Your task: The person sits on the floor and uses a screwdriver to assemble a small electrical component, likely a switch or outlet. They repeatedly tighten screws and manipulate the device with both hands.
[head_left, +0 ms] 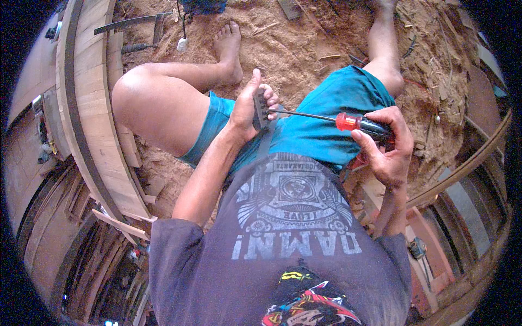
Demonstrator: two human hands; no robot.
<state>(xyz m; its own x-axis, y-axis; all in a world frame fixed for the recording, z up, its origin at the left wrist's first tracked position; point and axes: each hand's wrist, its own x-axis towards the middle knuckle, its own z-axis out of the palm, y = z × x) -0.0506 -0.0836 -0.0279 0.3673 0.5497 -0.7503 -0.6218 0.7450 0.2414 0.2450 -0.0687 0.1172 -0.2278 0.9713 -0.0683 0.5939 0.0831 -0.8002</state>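
Screwdriver [348, 122], one: red and black handle, long thin dark shank; we found it nearly level above the teal shorts [304, 138], its handle in the right hand [396, 155], that hand partly closed with thumb and fingers about the grip. Block [261, 111], one: small, dark grey, notched along one side, material uncertain; we found it above the shorts at the shank's far end, in the left hand [242, 117], which was curled around it, thumb pointing up, fingers bent on the far side. Whether the tip touched a notch or stopped just beside it, we could not tell. Handling, as we judged it: screwdriver fairly light, rigid, weighted toward the handle, apt to slip in a dusty palm, hardly fragile; best taken by the thick of the handle. Block light and stiff, liable to twist under side pressure; best pinched across its plain faces, fingertips clear of the tip. Surroundings: we listed sawdust [293, 46] spread beyond the shorts.
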